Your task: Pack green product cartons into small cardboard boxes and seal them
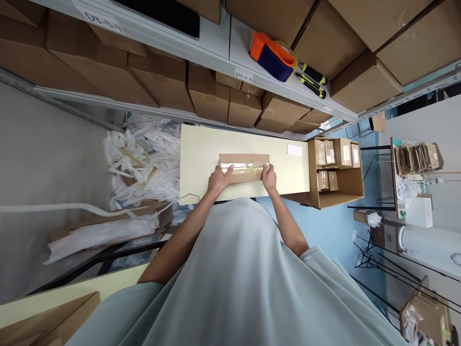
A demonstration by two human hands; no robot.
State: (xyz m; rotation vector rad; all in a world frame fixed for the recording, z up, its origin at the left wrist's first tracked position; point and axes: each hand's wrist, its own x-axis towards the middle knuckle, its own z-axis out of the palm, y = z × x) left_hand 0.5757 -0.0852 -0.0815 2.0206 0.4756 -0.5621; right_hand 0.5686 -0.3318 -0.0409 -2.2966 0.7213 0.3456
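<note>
A long, flat cardboard box [245, 177] lies on the pale yellow table [201, 144], with shiny clear tape running lengthwise along its top. My left hand [219, 180] grips the box's left end, thumb on the tape. At the opposite end, my right hand [269, 178] is closed on the edge, its thumb also pressing near the tape. A white label [294, 150] rests on the table, to the right of the box.
An open carton [336, 199] holding several small boxes stands at the table's right end. Shredded white paper [144, 163] is heaped to the left. Above, a shelf [212, 53] carries boxes, an orange and blue tape dispenser [273, 56] and utility knives [312, 81].
</note>
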